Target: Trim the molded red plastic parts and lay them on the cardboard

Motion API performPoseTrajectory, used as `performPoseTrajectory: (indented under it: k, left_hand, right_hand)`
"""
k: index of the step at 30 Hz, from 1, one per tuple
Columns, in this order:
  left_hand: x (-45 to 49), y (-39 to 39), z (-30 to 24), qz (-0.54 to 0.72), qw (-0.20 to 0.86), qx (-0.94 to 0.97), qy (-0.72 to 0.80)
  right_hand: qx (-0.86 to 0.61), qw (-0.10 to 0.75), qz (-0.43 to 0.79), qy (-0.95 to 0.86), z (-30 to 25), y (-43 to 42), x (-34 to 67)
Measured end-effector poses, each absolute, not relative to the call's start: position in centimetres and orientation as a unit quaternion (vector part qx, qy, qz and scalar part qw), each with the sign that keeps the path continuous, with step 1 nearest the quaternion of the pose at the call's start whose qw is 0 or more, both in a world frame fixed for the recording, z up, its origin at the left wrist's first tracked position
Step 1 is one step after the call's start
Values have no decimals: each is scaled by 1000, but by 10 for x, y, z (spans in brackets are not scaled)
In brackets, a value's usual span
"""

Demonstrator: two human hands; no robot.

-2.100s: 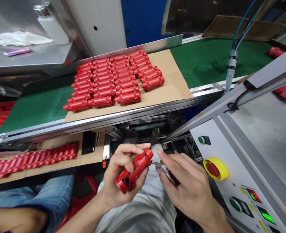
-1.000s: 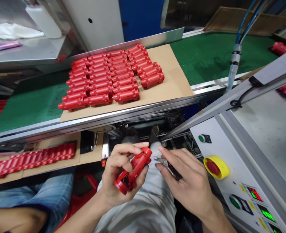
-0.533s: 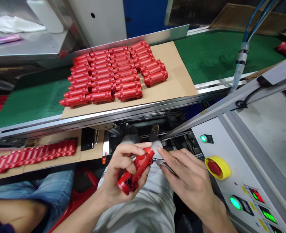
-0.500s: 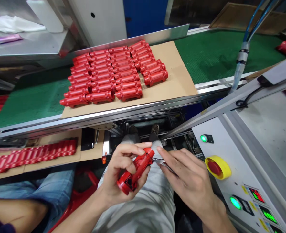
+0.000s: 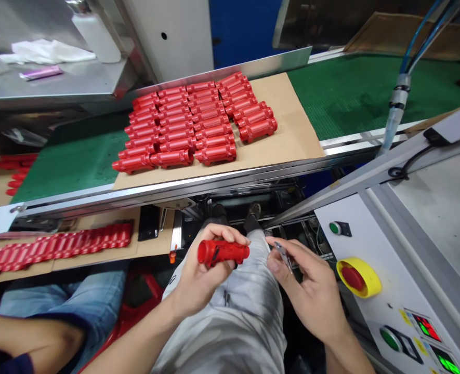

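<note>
Over my lap, my left hand (image 5: 210, 270) is closed around a red plastic tube-shaped housing (image 5: 225, 251). The part lies almost level, with its round open end to the left and dark slots along its side. To its right, apart from it, my right hand (image 5: 307, 285) pinches a slim silvery metal tool (image 5: 283, 254) between thumb and fingers. The tool's exact kind is hard to make out. Ahead, rows of similar red housings (image 5: 175, 129) lie on a cardboard sheet (image 5: 288, 122).
The cardboard rests on a green conveyor belt (image 5: 342, 93). More red parts (image 5: 58, 246) line a lower shelf at left, beside a black phone (image 5: 148, 223). A co-worker's arm (image 5: 30, 335) is at lower left. At right stands a control panel with a red emergency button (image 5: 353, 278).
The metal tool has come away from the red housing. My left hand has turned the housing from tilted to nearly level. Green lights on the panel have gone dark.
</note>
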State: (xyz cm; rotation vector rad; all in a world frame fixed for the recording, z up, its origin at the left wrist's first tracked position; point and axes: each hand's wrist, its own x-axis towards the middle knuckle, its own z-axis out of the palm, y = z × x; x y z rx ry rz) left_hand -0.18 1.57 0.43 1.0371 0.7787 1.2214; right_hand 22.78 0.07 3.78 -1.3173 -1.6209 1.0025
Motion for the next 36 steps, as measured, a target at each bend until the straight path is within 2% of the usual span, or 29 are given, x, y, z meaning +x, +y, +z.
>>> performPoseTrajectory:
  k: [6,12,18,21,25,27,31,36]
  left_hand:
    - [-1,11,11,488,642,490,332]
    - [-7,12,24,401,516,617,439]
    - [-6,11,36,340,470,664,472]
    - [-5,11,37,322,544,629,454]
    - [-8,10,31,348,762,447,314]
    - [-10,8,26,370,825,354,241]
    - [-11,7,18,382,867,255,194]
    - [-9,8,20,382,871,235,199]
  right_hand:
    - [-516,403,438,-616,39,0,224]
    - [-482,363,402,-689,51,4,219]
    - [-510,363,523,-579,55,6,212]
    - [-482,357,598,-532,57,13,204]
    - [-429,362,679,-473,61,25,198]
    - [-418,369,690,-462,61,27,198]
    - [-433,368,676,-469,57,25,201]
    - [-448,361,674,-463,50,23,200]
